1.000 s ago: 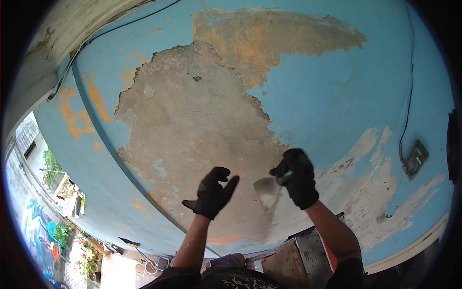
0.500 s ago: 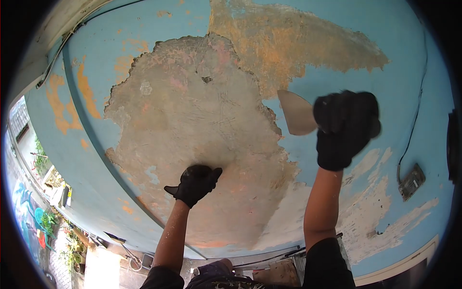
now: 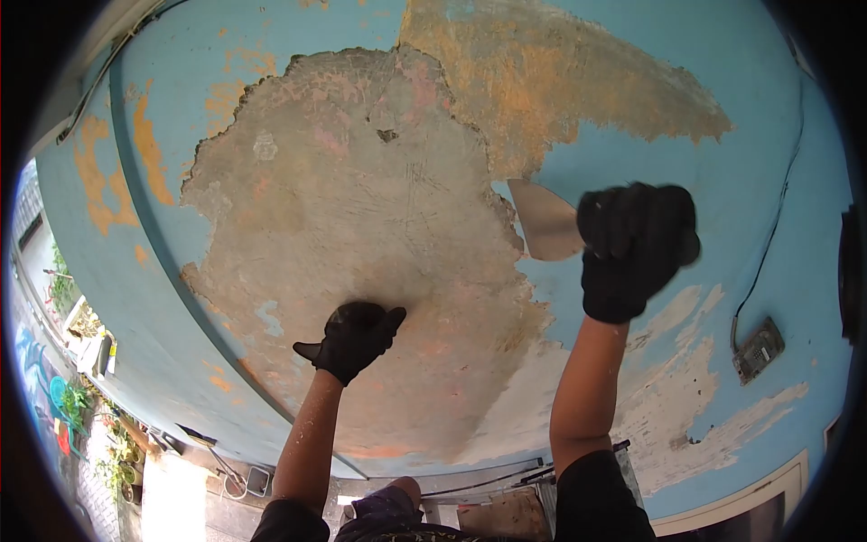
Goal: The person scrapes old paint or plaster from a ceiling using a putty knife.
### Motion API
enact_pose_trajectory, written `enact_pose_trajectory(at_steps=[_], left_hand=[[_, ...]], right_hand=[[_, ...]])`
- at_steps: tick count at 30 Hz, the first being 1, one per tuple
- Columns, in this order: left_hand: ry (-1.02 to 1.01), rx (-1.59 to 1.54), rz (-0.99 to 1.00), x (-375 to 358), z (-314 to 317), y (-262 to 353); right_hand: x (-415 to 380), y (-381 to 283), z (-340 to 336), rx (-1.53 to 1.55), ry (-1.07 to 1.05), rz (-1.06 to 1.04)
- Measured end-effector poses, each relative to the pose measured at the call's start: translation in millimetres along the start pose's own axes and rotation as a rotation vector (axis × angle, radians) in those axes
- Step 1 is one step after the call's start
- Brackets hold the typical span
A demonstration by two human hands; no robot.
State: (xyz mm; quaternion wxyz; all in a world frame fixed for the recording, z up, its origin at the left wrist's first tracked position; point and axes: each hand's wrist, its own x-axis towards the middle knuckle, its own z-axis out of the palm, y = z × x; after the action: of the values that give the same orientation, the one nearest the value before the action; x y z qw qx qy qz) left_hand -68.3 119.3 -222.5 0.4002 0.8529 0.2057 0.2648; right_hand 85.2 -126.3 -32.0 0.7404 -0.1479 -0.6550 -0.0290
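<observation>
Head view: the scraper [image 3: 548, 223] is being clamped by the right fingers [image 3: 614, 217], beside the paint edge [image 3: 533, 294]; near plaster [image 3: 424, 244], the left fingers [image 3: 390, 323] are being held apart.

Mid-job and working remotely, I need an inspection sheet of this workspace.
Surface: blue wall, paint missing around a ragged-edged grey patch; small chip within it.
Job's things: scraper, handle hidden.
Clutter: boards and a long-handled tool low down.
Grip: right hand, gloved, closed on the scraper; left hand, gloved, at the patch, nothing seen in it, contact unclear.
Cables: one runs down to a box; another upper left.
Surroundings: plants at far left.
</observation>
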Motion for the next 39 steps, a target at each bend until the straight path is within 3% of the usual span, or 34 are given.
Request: enact_pose_trajectory(at_steps=[2, 3, 5, 9, 13, 15, 17, 20, 26, 29, 32, 35, 39], left_hand=[[-0.021, 0.036, -0.07, -2, -1, 5], [-0.019, 0.033, -0.075, -2, -1, 5], [-0.023, 0.017, -0.019, -3, -1, 4], [-0.013, 0.037, -0.078, 0, -3, 7], [0.007, 0.149, 0.018, -4, 0, 4], [0.051, 0.149, 0.064, 0, -1, 4], [0.024, -0.028, -0.016, -2, 1, 1], [0.028, 0.093, -0.009, -1, 1, 3], [-0.028, 0.098, -0.135, -4, -4, 14], [-0.043, 0.102, -0.107, -2, -2, 9], [-0.031, 0.088, -0.121, -4, -5, 16], [-0.029, 0.027, -0.081, -3, -1, 5], [-0.005, 0.023, -0.106, 1, -1, 5]], right_hand=[[4, -7, -2, 0.035, -0.204, -0.086], [5, -2, -2, 0.038, -0.205, -0.081], [4, 8, 0, -0.158, 0.081, -0.035], [9, -6, -8, 0.069, -0.044, -0.093], [0, 20, -6, 0.058, 0.136, 0.071], [0, 2, 5, 0.056, -0.076, -0.092], [0, -1, 1, 0.106, 0.02, -0.116], [3, 6, -10, -0.061, 0.088, -0.021], [2, -1, -14, -0.006, 0.018, -0.066], [1, -3, -10, -0.076, 0.077, -0.052], [4, -8, -8, 0.065, -0.043, -0.11], [1, 3, -12, -0.094, 0.07, -0.074], [6, -4, -4, 0.029, -0.117, -0.078]])
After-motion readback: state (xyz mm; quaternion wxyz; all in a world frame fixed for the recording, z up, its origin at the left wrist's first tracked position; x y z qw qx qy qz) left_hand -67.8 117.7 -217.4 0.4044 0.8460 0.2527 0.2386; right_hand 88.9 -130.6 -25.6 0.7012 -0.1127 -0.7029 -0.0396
